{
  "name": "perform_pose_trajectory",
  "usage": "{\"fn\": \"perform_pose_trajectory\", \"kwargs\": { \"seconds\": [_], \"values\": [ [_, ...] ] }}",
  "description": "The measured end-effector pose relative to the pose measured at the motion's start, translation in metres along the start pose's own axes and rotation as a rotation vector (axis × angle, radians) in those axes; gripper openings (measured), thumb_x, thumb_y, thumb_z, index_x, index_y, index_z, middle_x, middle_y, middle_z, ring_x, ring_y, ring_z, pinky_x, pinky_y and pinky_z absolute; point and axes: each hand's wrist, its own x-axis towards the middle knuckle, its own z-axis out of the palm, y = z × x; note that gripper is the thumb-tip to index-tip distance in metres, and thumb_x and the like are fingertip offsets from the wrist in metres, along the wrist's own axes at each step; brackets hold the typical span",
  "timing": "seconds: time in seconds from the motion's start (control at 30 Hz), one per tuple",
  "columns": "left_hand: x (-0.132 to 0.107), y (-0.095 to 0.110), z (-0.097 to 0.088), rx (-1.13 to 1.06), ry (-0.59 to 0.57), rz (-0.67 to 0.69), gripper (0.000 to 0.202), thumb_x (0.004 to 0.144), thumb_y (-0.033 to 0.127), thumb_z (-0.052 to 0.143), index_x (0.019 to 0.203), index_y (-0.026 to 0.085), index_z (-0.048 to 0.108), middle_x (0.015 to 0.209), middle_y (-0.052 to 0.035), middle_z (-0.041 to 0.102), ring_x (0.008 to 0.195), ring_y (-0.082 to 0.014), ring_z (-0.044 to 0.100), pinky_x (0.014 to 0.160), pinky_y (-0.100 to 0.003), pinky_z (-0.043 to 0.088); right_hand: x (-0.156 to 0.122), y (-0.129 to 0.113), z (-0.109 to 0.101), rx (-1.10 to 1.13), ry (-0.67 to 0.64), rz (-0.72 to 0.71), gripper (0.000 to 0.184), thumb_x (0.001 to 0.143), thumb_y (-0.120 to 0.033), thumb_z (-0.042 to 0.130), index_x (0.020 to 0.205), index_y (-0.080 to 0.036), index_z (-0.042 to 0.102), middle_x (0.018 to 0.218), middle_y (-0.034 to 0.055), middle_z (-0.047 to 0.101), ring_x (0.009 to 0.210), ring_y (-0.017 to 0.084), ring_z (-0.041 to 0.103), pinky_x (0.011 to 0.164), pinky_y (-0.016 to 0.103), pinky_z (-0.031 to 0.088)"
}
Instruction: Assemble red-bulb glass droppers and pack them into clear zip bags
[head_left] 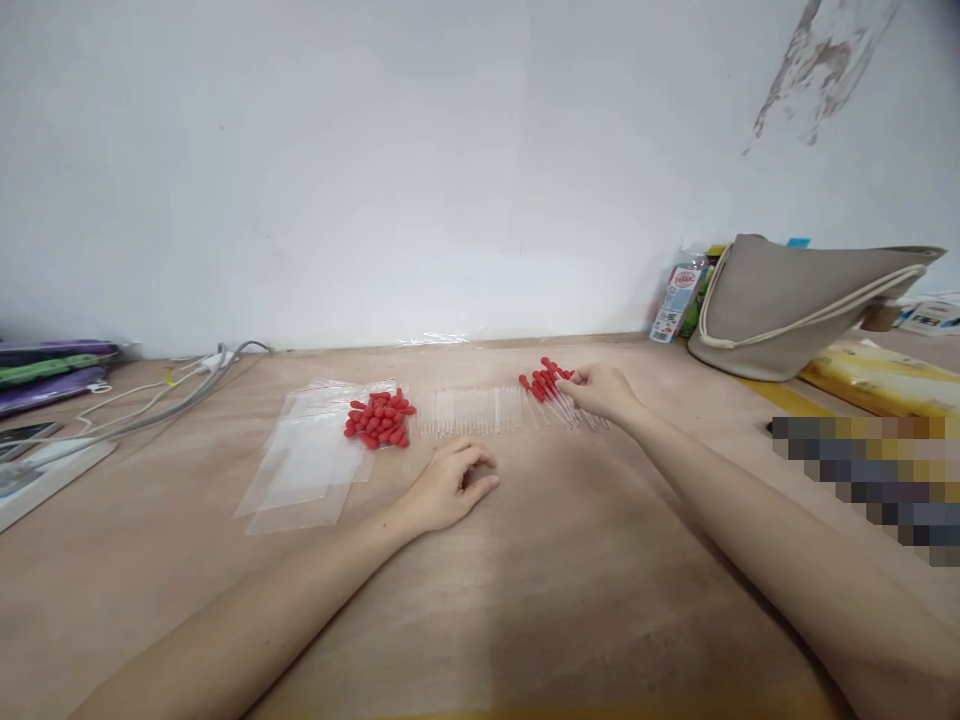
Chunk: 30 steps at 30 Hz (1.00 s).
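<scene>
Clamped on the bunch of clear glass droppers with red rubber bulbs (549, 390) is our right hand (600, 392), left hand (450, 487) slack and empty on the tan wooden table (570, 600)
we've got the droppers just left of that right hand, stems running toward us, bulbs pointing away

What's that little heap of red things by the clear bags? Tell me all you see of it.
The heap of small red rubbery bulbs is a loose pile of matte, teardrop-shaped caps lying every way. It sits on the pale wooden table, at the right edge of flat clear plastic bags, beside a row of clear tubes. The left hand rests nearer, not touching it.
</scene>
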Motion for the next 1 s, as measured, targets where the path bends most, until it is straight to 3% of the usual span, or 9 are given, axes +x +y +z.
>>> {"fn": "perform_pose_trajectory", "kwargs": {
  "seconds": [0.07, 0.23, 0.4, 0.53, 0.67, 0.83, 1.0],
  "values": [
    [0.000, 0.000, 0.000, 0.002, -0.007, 0.010, 0.011, 0.081, 0.025, 0.050, 0.087, 0.018, 0.056, 0.088, -0.0040, 0.055, 0.074, -0.0141, 0.051, 0.066, -0.027, 0.043, 0.009, -0.004, 0.008, -0.105, 0.081, 0.026, 0.030, 0.070, -0.041, 0.050, 0.055, -0.017, 0.059, 0.055, 0.0028, 0.060, 0.055, 0.013, 0.054, 0.047, 0.021, 0.031],
    [-0.001, 0.000, 0.000, 0.012, -0.002, 0.030, 0.012, 0.081, 0.025, 0.050, 0.088, 0.018, 0.056, 0.087, -0.0040, 0.055, 0.073, -0.0140, 0.050, 0.065, -0.027, 0.043, 0.014, -0.010, 0.024, -0.245, 0.128, 0.055, 0.028, 0.073, -0.040, 0.046, 0.062, -0.019, 0.061, 0.068, 0.0055, 0.063, 0.067, 0.018, 0.057, 0.056, 0.025, 0.034],
    [-0.001, 0.000, 0.000, 0.003, -0.007, 0.038, 0.011, 0.081, 0.024, 0.050, 0.087, 0.018, 0.056, 0.088, -0.0041, 0.055, 0.075, -0.0141, 0.051, 0.065, -0.026, 0.043, 0.011, -0.007, 0.023, -0.362, 0.077, 0.045, 0.034, 0.075, -0.045, 0.044, 0.066, -0.017, 0.062, 0.075, 0.0086, 0.064, 0.075, 0.022, 0.057, 0.066, 0.031, 0.034],
    [-0.002, -0.001, -0.001, 0.003, -0.003, 0.049, 0.011, 0.081, 0.024, 0.050, 0.088, 0.018, 0.056, 0.088, -0.0039, 0.055, 0.074, -0.0140, 0.051, 0.065, -0.026, 0.043, 0.004, -0.014, 0.027, -0.351, 0.074, -0.036, 0.031, 0.074, -0.045, 0.046, 0.067, -0.019, 0.061, 0.075, 0.0055, 0.064, 0.074, 0.020, 0.057, 0.067, 0.031, 0.034],
    [-0.001, -0.001, 0.000, 0.011, 0.001, 0.052, 0.011, 0.081, 0.024, 0.050, 0.088, 0.018, 0.056, 0.088, -0.0038, 0.056, 0.073, -0.0137, 0.050, 0.065, -0.027, 0.043, -0.006, -0.029, 0.037, -0.401, 0.006, -0.116, 0.027, 0.075, -0.039, 0.046, 0.070, -0.018, 0.062, 0.078, 0.0064, 0.065, 0.078, 0.020, 0.057, 0.072, 0.032, 0.032],
    [-0.001, -0.001, 0.000, 0.020, 0.004, 0.044, 0.011, 0.080, 0.024, 0.051, 0.088, 0.018, 0.056, 0.088, -0.0040, 0.055, 0.074, -0.0142, 0.051, 0.066, -0.027, 0.043, -0.012, -0.040, 0.046, -0.487, -0.055, -0.076, 0.028, 0.078, -0.029, 0.041, 0.082, -0.013, 0.064, 0.085, 0.0139, 0.064, 0.083, 0.024, 0.057, 0.074, 0.035, 0.029],
    [-0.002, -0.001, 0.000, 0.004, 0.004, 0.049, 0.012, 0.080, 0.024, 0.050, 0.089, 0.018, 0.056, 0.088, -0.0036, 0.055, 0.069, -0.0126, 0.050, 0.063, -0.026, 0.042, -0.014, -0.045, 0.053, -0.497, -0.077, -0.086, 0.025, 0.079, -0.020, 0.041, 0.076, -0.013, 0.064, 0.084, 0.0143, 0.065, 0.078, 0.024, 0.059, 0.076, 0.038, 0.026]
  ]
}}
